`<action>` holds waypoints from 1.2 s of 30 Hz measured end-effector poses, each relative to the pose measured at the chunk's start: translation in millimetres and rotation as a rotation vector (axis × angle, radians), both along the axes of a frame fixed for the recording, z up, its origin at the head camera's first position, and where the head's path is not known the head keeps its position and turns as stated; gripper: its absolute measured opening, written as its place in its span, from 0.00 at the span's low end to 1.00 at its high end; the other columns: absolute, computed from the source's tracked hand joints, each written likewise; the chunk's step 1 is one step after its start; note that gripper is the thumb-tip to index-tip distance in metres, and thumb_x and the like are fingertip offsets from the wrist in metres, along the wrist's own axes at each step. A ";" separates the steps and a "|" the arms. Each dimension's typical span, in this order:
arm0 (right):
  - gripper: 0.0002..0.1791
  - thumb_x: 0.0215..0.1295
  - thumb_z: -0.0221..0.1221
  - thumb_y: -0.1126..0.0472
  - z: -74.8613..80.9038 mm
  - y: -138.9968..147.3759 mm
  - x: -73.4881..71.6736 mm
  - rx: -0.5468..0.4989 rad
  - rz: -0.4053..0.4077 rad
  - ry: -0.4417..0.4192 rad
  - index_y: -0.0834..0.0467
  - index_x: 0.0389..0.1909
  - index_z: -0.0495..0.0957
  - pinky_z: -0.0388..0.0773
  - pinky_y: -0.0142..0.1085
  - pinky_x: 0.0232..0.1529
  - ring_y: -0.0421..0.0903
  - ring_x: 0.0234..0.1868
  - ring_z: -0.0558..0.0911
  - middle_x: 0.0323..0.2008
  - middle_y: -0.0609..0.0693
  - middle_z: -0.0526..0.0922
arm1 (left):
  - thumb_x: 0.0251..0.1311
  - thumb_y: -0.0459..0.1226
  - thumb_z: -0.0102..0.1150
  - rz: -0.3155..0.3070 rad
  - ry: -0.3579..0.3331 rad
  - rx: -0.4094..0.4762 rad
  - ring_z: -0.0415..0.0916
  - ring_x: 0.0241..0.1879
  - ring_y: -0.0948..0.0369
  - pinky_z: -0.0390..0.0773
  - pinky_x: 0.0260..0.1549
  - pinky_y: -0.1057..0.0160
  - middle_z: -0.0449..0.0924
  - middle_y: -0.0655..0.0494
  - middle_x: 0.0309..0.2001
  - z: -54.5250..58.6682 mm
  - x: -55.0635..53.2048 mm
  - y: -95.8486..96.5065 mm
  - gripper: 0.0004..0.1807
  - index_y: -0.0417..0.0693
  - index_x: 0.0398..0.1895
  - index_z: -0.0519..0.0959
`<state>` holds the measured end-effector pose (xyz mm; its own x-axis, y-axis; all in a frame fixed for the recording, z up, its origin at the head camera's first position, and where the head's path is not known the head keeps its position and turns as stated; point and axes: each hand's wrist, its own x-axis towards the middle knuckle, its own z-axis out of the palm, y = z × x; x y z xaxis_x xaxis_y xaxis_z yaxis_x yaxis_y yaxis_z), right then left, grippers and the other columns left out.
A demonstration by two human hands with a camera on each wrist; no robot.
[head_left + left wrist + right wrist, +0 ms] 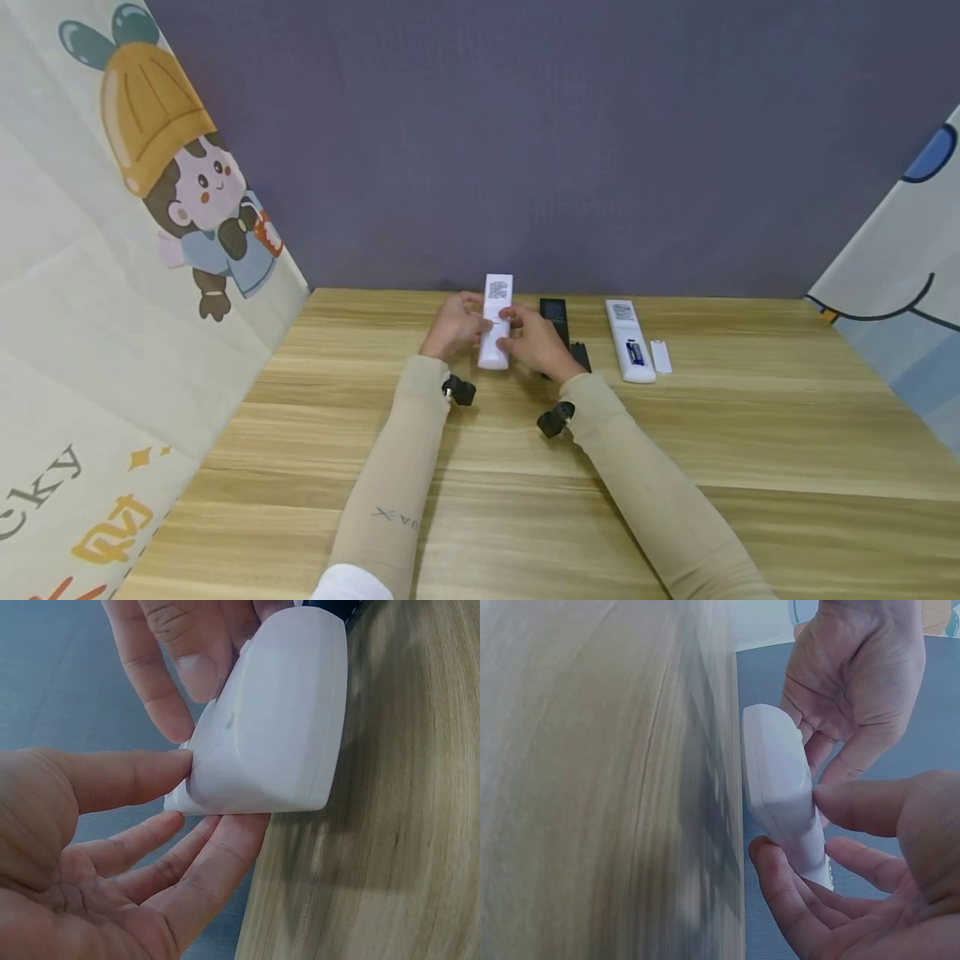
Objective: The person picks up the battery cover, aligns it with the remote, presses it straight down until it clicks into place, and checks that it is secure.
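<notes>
In the head view, a white remote [496, 323] was held between both hands above the far middle of the wooden counter [480, 467], its long axis running near to far, label end away from the person. The left hand [452, 327] was pinched on its left edge and the right hand [534, 337] on its right edge, so neither was nearer than the other. To the right, a black remote [555, 315] lay on the counter, and further right another white remote [628, 340] lay with its battery bay open and its loose cover [661, 357] just beside it. In the left wrist view, the white remote's rounded end [274, 727] was seen gripped between the left thumb and fingers [199, 862]. In the right wrist view, the same remote [780, 787] was pinched narrowly by the right thumb and fingers [780, 885], with the left hand [859, 675] beyond it.
</notes>
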<state>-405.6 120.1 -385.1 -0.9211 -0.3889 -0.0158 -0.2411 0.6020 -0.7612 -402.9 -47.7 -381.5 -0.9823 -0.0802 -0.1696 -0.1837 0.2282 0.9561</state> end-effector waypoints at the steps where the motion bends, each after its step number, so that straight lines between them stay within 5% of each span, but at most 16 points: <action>1: 0.27 0.69 0.64 0.62 -0.3 -0.3 -0.3 0.000 0.001 -0.002 0.56 0.67 0.72 0.83 0.49 0.54 0.57 0.58 0.84 0.64 0.63 0.79 | 0.60 0.23 0.62 0.001 0.005 -0.005 0.82 0.40 0.54 0.85 0.47 0.54 0.83 0.38 0.50 0.1 0.3 0.2 0.30 0.42 0.67 0.71; 10: 0.29 0.69 0.64 0.62 -5.1 -2.2 -1.3 0.006 0.012 -0.032 0.57 0.69 0.69 0.83 0.48 0.54 0.58 0.60 0.82 0.66 0.64 0.77 | 0.60 0.23 0.61 -0.003 -0.005 -0.067 0.79 0.34 0.57 0.83 0.50 0.46 0.83 0.39 0.48 -1.2 0.5 0.1 0.31 0.46 0.68 0.71; 20: 0.32 0.69 0.65 0.59 -7.0 -3.4 0.5 0.075 0.046 -0.021 0.59 0.71 0.68 0.80 0.50 0.58 0.58 0.58 0.82 0.63 0.65 0.79 | 0.57 0.22 0.63 0.011 -0.010 -0.113 0.84 0.37 0.54 0.86 0.36 0.62 0.82 0.38 0.53 -8.0 -3.6 2.0 0.31 0.42 0.67 0.74; 32: 0.35 0.70 0.65 0.56 -11.1 -2.9 2.3 0.121 0.086 -0.038 0.59 0.74 0.66 0.78 0.50 0.61 0.55 0.58 0.81 0.65 0.63 0.78 | 0.57 0.23 0.64 0.004 -0.028 -0.230 0.79 0.31 0.58 0.84 0.34 0.62 0.81 0.39 0.53 -7.9 -0.5 2.8 0.28 0.42 0.64 0.76; 36: 0.35 0.70 0.64 0.58 -14.3 -3.3 2.6 0.098 0.101 -0.068 0.60 0.75 0.64 0.84 0.43 0.46 0.52 0.45 0.85 0.67 0.64 0.75 | 0.56 0.22 0.64 0.017 -0.016 -0.254 0.81 0.34 0.56 0.83 0.31 0.66 0.80 0.39 0.55 -9.7 0.2 2.8 0.29 0.42 0.63 0.76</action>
<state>-403.0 116.8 -399.4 -0.8731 -0.4729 -0.1188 -0.2542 0.6495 -0.7166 -402.7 -44.9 -391.2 -0.9777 -0.1389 -0.1578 -0.2046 0.4577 0.8653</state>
